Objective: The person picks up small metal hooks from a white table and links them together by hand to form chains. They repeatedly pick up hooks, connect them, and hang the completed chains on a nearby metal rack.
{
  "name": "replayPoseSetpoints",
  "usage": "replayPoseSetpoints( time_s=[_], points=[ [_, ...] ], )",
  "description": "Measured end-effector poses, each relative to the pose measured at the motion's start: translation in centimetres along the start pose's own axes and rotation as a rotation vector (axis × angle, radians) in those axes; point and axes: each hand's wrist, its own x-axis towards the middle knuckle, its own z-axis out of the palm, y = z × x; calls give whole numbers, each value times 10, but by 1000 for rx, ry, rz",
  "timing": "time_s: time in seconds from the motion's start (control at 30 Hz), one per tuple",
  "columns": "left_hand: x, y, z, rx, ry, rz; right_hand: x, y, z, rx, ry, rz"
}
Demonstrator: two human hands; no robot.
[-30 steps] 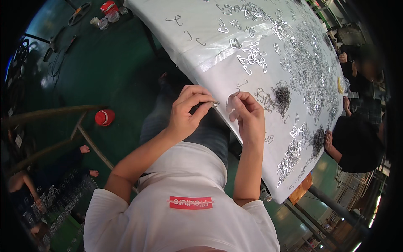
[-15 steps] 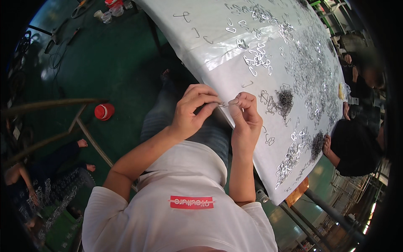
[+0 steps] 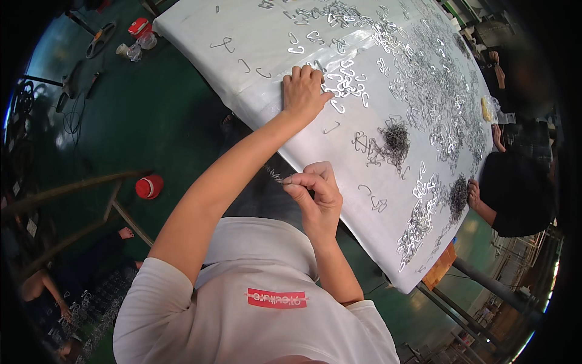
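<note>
My left hand (image 3: 305, 96) is stretched out over the white-covered table (image 3: 267, 109), open, its thumb apart from its bent fingers. It lies at the left edge of a small heap of shiny bent-wire hooks (image 3: 347, 86); its fingertips are partly hidden. Closer to my body, just off the table's edge, my right hand (image 3: 319, 197) pinches a short string of linked wire hooks (image 3: 274, 175) between thumb and forefinger. The string sticks out leftward, and its links are small and blurred. A dark pile of wire hooks (image 3: 397, 138) lies on the table to the right.
More hooks (image 3: 418, 227) are scattered thickly over the table's right side. A co-worker's hand (image 3: 473, 194) rests by another dark pile (image 3: 458, 199) at the far edge. On the green floor to the left are a red container (image 3: 149, 186) and a wooden frame (image 3: 79, 183).
My hands were together at the table edge, both at the wire piece. My left hand has let go and moved up to the shiny hooks; my right has drawn back left with the string.
</note>
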Motion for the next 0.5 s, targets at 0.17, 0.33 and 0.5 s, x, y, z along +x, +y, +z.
replayPoseSetpoints(
  time_s=[0.17, 0.33, 0.5],
  points=[
    [2, 1, -4, -391, -28, 49, 0, 4, -3, -36, -3, 10],
    [-18, 12, -55, -706, -76, 11, 1, 4, -4, -50, 17, 46],
    [-71, 21, -133, -806, -99, -80, 2, 4, -6, -18, 56, 25]
  ],
)
